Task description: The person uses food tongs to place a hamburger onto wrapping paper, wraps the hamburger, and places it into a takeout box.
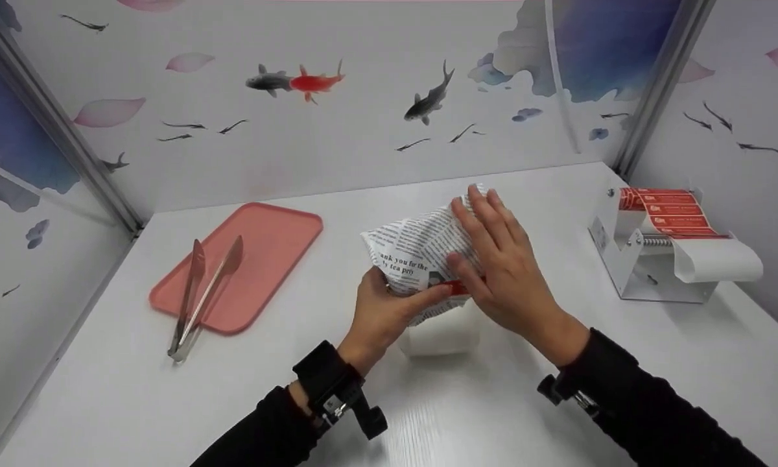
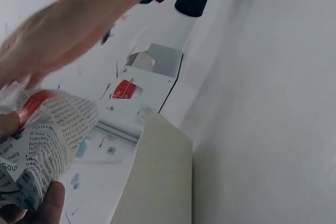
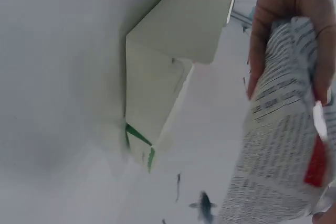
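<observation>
A package wrapped in newsprint-patterned paper (image 1: 412, 243) is held above the white table, with a red label strip (image 2: 35, 104) on its side. My left hand (image 1: 386, 310) grips its lower near end, thumb across the front and fingers underneath. Along the right side of the paper, my right hand (image 1: 511, 275) lies with fingers extended, pressing flat against it. Just below the package stands a white paper box (image 1: 442, 336), partly hidden by it. The right wrist view shows that box's pale flap (image 3: 186, 19) and a green edge. What is inside the wrapping is hidden.
On the left lies a pink tray (image 1: 279, 259), with metal tongs (image 1: 198, 301) resting across it and over its near edge. A metal label dispenser (image 1: 661, 269) with a roll of red labels (image 1: 677, 211) stands at the right. Printed panels enclose the table.
</observation>
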The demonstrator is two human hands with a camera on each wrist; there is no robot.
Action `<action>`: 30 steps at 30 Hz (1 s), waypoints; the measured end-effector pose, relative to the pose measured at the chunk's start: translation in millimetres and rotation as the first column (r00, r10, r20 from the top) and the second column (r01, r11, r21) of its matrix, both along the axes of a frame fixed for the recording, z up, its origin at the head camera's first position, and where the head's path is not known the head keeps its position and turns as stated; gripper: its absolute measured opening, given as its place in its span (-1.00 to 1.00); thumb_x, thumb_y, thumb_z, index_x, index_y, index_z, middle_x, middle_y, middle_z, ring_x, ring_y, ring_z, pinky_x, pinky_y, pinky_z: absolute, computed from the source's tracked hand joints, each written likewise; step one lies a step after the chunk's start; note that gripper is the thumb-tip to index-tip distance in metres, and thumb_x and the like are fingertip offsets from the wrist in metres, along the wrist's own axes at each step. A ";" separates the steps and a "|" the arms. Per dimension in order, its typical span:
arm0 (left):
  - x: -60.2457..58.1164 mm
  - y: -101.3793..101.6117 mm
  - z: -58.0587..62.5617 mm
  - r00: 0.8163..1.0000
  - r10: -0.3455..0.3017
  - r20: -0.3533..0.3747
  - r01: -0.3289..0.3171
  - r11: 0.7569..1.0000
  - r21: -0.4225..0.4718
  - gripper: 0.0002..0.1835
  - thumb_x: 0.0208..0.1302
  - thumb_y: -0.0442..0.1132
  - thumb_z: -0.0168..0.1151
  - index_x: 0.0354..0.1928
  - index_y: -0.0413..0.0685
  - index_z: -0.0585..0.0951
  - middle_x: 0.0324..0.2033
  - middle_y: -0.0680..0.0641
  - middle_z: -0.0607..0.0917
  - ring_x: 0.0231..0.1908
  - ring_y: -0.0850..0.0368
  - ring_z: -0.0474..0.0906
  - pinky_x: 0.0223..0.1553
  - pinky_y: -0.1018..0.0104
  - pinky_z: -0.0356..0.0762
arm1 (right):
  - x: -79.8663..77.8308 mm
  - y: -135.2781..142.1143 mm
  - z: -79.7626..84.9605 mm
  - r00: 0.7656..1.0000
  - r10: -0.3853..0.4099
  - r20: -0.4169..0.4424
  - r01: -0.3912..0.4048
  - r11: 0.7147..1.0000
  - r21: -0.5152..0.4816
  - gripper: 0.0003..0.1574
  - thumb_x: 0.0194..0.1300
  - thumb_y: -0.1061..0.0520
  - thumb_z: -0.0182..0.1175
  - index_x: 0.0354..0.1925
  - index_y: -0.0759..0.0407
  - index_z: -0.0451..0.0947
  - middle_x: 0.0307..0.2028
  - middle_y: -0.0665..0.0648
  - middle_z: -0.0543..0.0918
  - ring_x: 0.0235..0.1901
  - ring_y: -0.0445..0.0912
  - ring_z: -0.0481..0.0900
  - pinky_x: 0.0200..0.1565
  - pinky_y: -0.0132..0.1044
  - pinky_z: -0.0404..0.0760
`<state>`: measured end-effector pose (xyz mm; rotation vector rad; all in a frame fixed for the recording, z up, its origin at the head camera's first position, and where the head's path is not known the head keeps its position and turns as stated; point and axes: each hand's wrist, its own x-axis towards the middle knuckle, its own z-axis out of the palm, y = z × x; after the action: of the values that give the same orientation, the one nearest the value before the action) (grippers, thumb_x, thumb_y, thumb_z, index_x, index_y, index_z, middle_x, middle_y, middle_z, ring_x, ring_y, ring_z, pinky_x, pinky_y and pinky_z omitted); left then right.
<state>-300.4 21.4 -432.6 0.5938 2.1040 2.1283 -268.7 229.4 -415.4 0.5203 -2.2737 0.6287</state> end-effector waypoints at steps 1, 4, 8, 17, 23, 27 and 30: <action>1.4 0.4 -0.4 1.000 -0.023 0.004 0.023 1.000 -0.005 -0.24 0.11 -0.16 0.71 0.34 0.01 0.56 0.16 -0.04 0.77 0.10 0.10 0.76 0.12 0.21 0.74 | -2.9 2.2 -1.7 0.999 0.006 0.053 -0.005 1.000 -0.025 -0.13 0.56 -0.01 0.21 0.69 0.04 0.17 0.70 0.18 0.16 0.70 0.23 0.05 0.65 0.28 0.06; 2.8 0.7 -1.6 0.996 -0.076 0.037 0.077 0.997 -0.020 -0.27 0.13 -0.15 0.70 0.33 0.02 0.57 0.14 -0.02 0.78 0.07 0.13 0.75 0.09 0.26 0.72 | -6.6 8.0 -7.8 0.978 0.081 0.194 -0.050 0.986 -0.157 -0.09 0.56 0.02 0.20 0.70 0.06 0.11 0.69 0.15 0.19 0.69 0.17 0.11 0.64 0.26 0.12; 2.1 -0.1 -3.6 0.987 -0.144 0.067 0.145 0.989 -0.002 -0.29 0.15 -0.19 0.68 0.33 0.01 0.58 0.13 -0.04 0.79 0.05 0.11 0.77 0.08 0.27 0.73 | -8.2 11.0 -13.0 0.927 0.220 0.304 -0.113 0.936 -0.333 -0.07 0.54 0.03 0.19 0.71 0.05 0.09 0.65 0.17 0.26 0.65 0.11 0.21 0.61 0.24 0.20; 2.9 0.3 -3.9 0.973 -0.223 0.067 0.220 0.975 0.042 -0.29 0.12 -0.22 0.69 0.32 0.07 0.58 0.13 -0.05 0.80 0.09 0.06 0.77 0.11 0.23 0.73 | -7.1 14.4 -9.9 0.799 0.447 0.402 -0.144 0.792 -0.593 -0.07 0.53 0.03 0.16 0.71 -0.01 0.06 0.68 0.07 0.22 0.66 0.13 0.19 0.60 0.25 0.18; 2.2 -1.7 -5.5 0.973 -0.229 0.026 0.228 0.973 0.028 -0.26 0.10 -0.24 0.71 0.33 0.06 0.56 0.16 -0.04 0.79 0.14 0.06 0.75 0.19 0.21 0.69 | -10.6 25.6 10.7 0.754 0.509 0.415 -0.016 0.646 -0.763 -0.26 0.69 -0.06 0.00 0.67 0.06 0.14 0.56 0.17 0.34 0.58 0.10 0.26 0.61 0.21 0.22; 1.5 -6.3 -9.1 0.972 -0.236 -0.003 0.236 0.972 0.014 -0.27 0.09 -0.28 0.71 0.31 0.05 0.57 0.15 -0.04 0.79 0.15 0.06 0.74 0.22 0.18 0.68 | -14.7 32.8 20.7 0.745 0.477 0.467 0.086 0.624 -0.776 -0.43 0.64 -0.02 0.19 0.41 0.25 0.48 0.26 0.08 0.66 0.30 -0.07 0.57 0.33 -0.23 0.59; 0.6 -9.0 -12.2 0.971 -0.237 -0.029 0.238 0.971 0.016 -0.26 0.07 -0.32 0.71 0.31 0.03 0.58 0.16 -0.04 0.78 0.18 0.06 0.73 0.28 0.14 0.66 | -14.9 36.2 21.4 0.767 0.455 0.452 0.068 0.643 -0.763 -0.66 0.55 0.09 0.32 0.12 0.31 0.67 -0.03 0.01 0.83 0.02 -0.16 0.73 -0.01 -0.41 0.70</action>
<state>-299.8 12.5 -444.8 0.8342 1.9154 2.0208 -283.6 265.6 -394.0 0.1457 -2.2170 2.0121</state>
